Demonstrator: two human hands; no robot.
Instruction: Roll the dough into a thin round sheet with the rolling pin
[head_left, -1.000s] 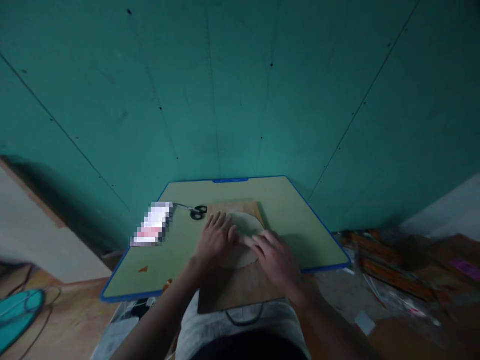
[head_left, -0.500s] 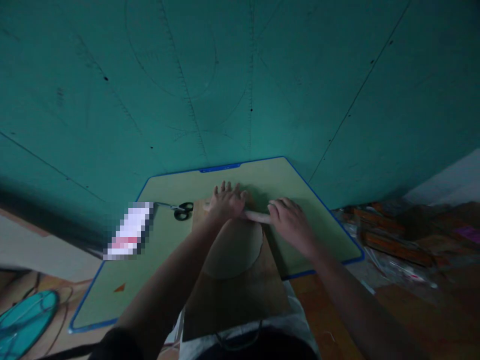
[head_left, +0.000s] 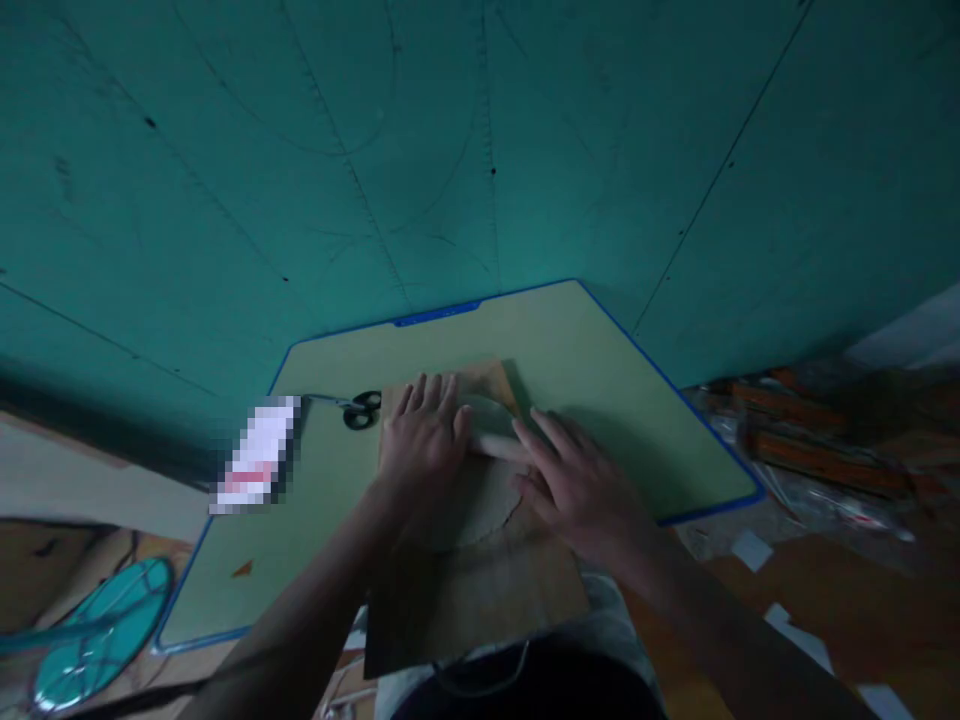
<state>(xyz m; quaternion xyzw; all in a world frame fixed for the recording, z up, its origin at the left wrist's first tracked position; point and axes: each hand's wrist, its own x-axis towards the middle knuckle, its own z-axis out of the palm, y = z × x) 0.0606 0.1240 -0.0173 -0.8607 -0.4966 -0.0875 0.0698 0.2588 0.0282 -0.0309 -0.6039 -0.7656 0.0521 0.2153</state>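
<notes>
A pale rolling pin (head_left: 498,446) lies across a flat, rounded sheet of pale dough or clay (head_left: 480,510); I cannot tell which. Beneath the sheet is a wooden board (head_left: 480,610). My left hand (head_left: 427,430) rests palm down over the pin's left part, fingers stretched forward and apart, hiding that end. At the pin's right end, my right hand (head_left: 574,480) lies with its fingers extended over it, not wrapped round. A small crack shows at the sheet's right edge, near my right fingers.
The wooden board overlaps a pale table top (head_left: 600,370) with a blue rim. Black-handled scissors (head_left: 361,410) lie left of the board, beside a blurred white item (head_left: 259,455). A green wall (head_left: 465,150) rises behind. A teal stool (head_left: 105,630) stands lower left; wrapped bundles (head_left: 825,460) lie right.
Both hands and the rolling pin have come back nearer to me, uncovering the sheet's far part. My right hand's curled fingers have straightened. The camera view has shifted slightly.
</notes>
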